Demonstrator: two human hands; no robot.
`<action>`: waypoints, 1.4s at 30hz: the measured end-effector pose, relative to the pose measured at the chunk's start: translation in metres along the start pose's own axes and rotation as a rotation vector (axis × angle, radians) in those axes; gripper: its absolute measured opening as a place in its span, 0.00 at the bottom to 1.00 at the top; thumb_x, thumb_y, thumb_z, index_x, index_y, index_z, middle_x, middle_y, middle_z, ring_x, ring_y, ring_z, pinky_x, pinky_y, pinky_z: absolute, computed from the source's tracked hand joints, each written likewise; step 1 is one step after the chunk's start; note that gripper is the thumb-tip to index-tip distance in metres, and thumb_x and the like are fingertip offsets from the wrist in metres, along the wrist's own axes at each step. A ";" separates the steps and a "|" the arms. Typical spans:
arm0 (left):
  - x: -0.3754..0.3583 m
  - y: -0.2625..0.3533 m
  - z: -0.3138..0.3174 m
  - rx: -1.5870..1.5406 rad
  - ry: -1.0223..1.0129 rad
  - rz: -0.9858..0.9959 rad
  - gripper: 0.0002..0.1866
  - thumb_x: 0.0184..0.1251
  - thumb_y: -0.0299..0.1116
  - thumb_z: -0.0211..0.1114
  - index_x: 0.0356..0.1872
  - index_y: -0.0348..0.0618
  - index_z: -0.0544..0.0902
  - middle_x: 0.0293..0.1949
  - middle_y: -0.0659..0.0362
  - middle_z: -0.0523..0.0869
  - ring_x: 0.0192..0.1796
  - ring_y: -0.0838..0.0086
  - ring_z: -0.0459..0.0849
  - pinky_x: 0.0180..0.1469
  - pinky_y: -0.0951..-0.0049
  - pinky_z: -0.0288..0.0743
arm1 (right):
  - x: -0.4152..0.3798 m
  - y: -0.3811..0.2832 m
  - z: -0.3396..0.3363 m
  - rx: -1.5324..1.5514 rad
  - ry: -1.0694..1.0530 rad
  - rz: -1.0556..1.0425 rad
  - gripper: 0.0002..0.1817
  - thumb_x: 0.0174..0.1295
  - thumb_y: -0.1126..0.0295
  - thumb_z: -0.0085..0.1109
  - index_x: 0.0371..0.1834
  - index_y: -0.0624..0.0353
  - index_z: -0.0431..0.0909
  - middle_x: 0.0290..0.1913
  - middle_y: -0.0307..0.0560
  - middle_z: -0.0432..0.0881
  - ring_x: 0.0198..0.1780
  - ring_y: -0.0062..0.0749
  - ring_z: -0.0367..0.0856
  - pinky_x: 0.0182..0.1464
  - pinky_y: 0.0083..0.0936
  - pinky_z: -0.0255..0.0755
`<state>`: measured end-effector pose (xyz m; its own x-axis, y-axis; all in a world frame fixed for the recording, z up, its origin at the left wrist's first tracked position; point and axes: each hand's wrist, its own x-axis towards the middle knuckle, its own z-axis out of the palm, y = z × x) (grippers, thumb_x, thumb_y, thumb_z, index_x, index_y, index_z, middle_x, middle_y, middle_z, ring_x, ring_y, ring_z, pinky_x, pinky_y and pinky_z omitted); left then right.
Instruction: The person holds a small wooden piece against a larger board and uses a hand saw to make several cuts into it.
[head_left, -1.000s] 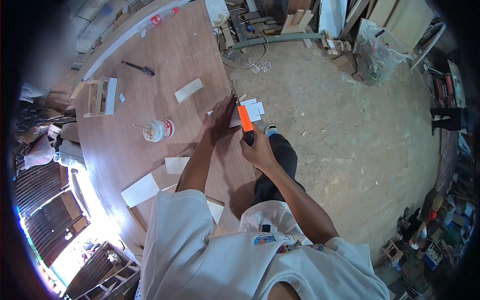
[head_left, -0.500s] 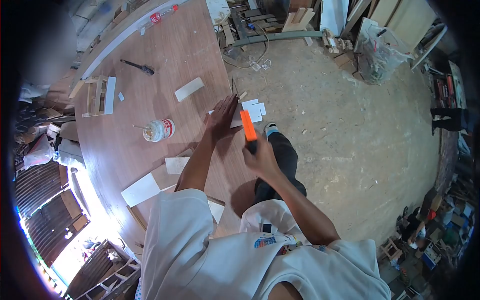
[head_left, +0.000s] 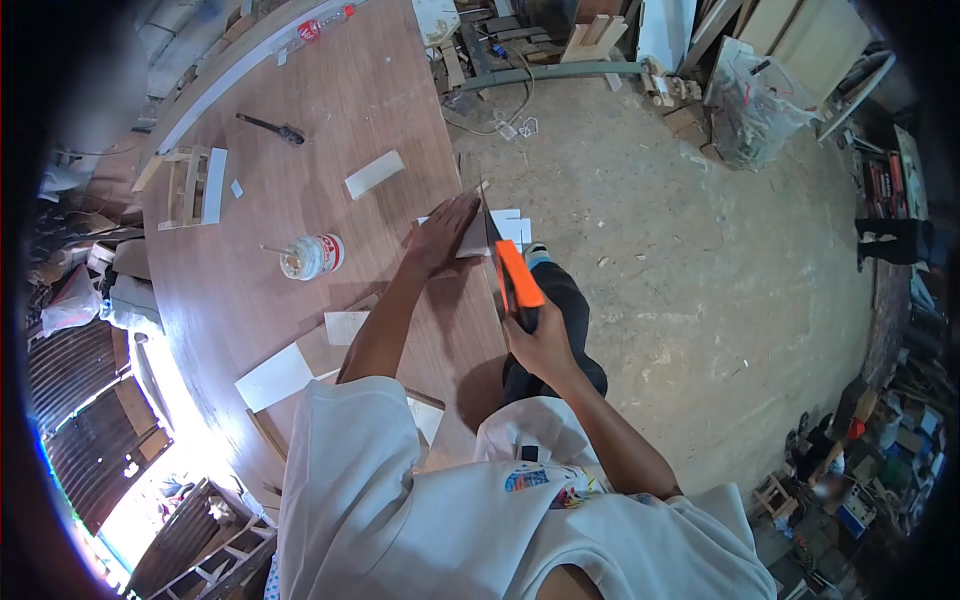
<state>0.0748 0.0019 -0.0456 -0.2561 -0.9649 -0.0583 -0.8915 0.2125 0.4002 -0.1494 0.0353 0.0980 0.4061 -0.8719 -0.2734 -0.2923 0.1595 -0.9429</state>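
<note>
My right hand (head_left: 542, 338) is wrapped around the black and orange handle of a handsaw (head_left: 519, 274). Its thin dark blade points away from me and crosses a white board (head_left: 513, 229) that juts past the table's right edge. Flat on the part of this board over the table lies my left hand (head_left: 440, 238), fingers stretched forward beside the blade. Left of that hand, a jar with a red and white label (head_left: 326, 254) holds a stick. A small white block (head_left: 375, 175) lies farther up the table.
The brown table (head_left: 330, 120) carries a small wooden frame (head_left: 190, 187), a dark slim tool (head_left: 270, 128), a plastic bottle (head_left: 325, 22) and white board pieces (head_left: 274, 377) near me. Timber and a plastic bag (head_left: 757, 110) stand beyond the floor. Another person (head_left: 825, 450) is at lower right.
My right hand has drawn the saw back toward my body and slightly right, so more of the blade shows. The left hand stays on the board.
</note>
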 end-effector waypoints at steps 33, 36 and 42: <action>0.002 0.005 0.010 -0.041 0.119 -0.053 0.31 0.66 0.39 0.57 0.68 0.38 0.64 0.70 0.47 0.63 0.73 0.59 0.60 0.75 0.61 0.50 | 0.047 0.008 0.015 0.017 -0.024 0.042 0.06 0.54 0.79 0.53 0.35 0.64 0.69 0.24 0.39 0.67 0.27 0.22 0.65 0.32 0.23 0.64; -0.002 0.010 0.007 -0.190 0.234 -0.178 0.25 0.66 0.39 0.57 0.62 0.39 0.71 0.66 0.46 0.68 0.70 0.57 0.63 0.73 0.60 0.53 | 0.048 0.011 0.016 0.055 -0.062 0.021 0.07 0.54 0.79 0.53 0.36 0.65 0.69 0.25 0.40 0.68 0.28 0.22 0.66 0.34 0.23 0.65; 0.026 0.017 0.023 -0.023 0.473 -0.775 0.15 0.65 0.41 0.57 0.44 0.42 0.81 0.49 0.51 0.78 0.56 0.57 0.74 0.65 0.58 0.61 | 0.049 0.020 0.012 0.040 -0.047 -0.087 0.12 0.54 0.79 0.54 0.42 0.66 0.72 0.23 0.51 0.71 0.26 0.30 0.72 0.33 0.26 0.68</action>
<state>0.0446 -0.0158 -0.0616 0.5969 -0.8000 0.0606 -0.7412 -0.5209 0.4235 -0.1252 0.0017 0.0635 0.4692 -0.8606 -0.1978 -0.2199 0.1031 -0.9701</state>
